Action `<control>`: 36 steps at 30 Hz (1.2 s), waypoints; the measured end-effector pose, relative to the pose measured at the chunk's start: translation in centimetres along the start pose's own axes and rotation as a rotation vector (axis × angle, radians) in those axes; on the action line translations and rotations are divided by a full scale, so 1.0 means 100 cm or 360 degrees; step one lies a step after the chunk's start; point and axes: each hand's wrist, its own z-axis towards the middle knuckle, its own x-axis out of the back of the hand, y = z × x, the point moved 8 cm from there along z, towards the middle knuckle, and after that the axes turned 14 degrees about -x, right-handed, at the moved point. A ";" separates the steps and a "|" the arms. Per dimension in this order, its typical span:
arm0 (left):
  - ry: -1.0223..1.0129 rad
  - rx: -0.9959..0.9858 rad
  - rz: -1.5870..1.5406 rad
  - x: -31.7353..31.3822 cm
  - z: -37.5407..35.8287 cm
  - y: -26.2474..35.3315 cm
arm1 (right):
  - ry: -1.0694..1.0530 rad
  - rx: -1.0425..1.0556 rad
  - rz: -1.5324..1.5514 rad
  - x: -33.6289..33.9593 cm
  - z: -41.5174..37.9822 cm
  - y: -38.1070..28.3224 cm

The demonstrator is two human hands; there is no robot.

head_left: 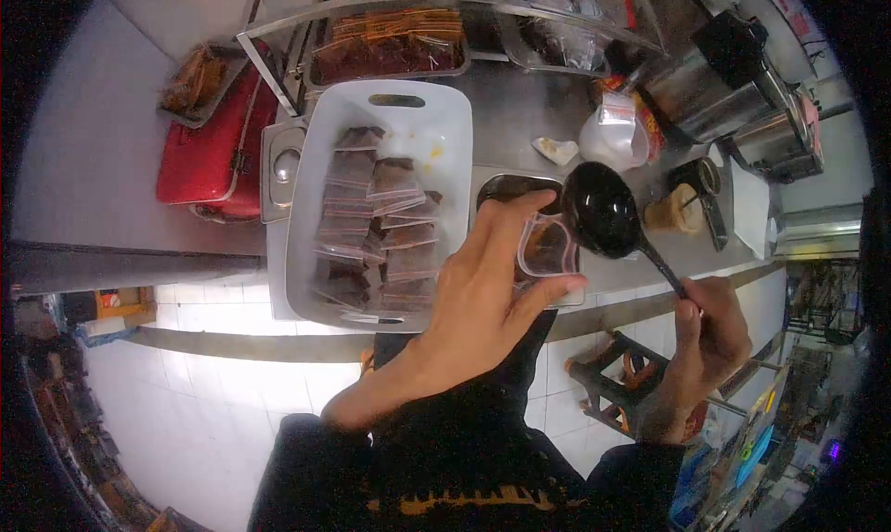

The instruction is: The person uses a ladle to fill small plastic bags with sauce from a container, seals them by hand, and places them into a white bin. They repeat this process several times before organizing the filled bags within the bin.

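Observation:
My left hand grips a small clear zip bag, its mouth spread between thumb and fingers. The black ladle has its round bowl right beside the bag's mouth; what it contains, if anything, I cannot make out. Its handle is in my right hand, fingers closed round it. Partly hidden behind the left hand is a metal pan with something dark in it. To the left a white plastic bin holds several filled zip bags of dark brown contents, stacked in rows.
Trays of packed bags sit under a metal rail at the back. A white tub, a brown container and steel pots stand right. A red case is at left. A stool stands below the counter.

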 end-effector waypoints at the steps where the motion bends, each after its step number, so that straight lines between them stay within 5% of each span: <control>1: -0.0002 0.0000 -0.0002 -0.001 0.000 -0.001 | -0.0022 0.0002 0.0086 -0.001 0.002 0.004; 6: 0.0098 -0.0026 -0.0085 0.007 0.001 -0.005 | -0.0082 -0.0236 0.0397 -0.007 0.008 0.040; 10: 0.0075 0.0086 -0.0040 0.021 -0.007 -0.014 | -0.0141 -0.0357 -0.0042 -0.031 0.013 0.068; 12: 0.0230 0.0003 0.0006 0.036 -0.009 -0.013 | -0.0242 0.0112 -0.0614 -0.066 0.003 0.062; 15: 0.0252 0.0090 0.0016 0.047 -0.014 -0.013 | -0.0220 0.0402 -0.0831 -0.093 -0.006 0.060; 19: 0.0327 0.0110 0.0057 0.056 -0.019 -0.015 | -0.0173 0.0481 -0.0903 -0.109 -0.010 0.061; 24: 0.0303 0.0157 0.0060 0.057 -0.022 -0.020 | -0.0469 -0.0087 -0.0264 -0.107 -0.013 0.086; 30: 0.0243 0.0212 0.0002 0.049 -0.022 -0.026 | -0.0370 -0.0619 0.0252 -0.064 -0.013 0.099; 36: 0.0266 0.0226 -0.0060 0.045 -0.021 -0.024 | -0.0279 -0.0248 -0.0211 -0.074 -0.011 0.097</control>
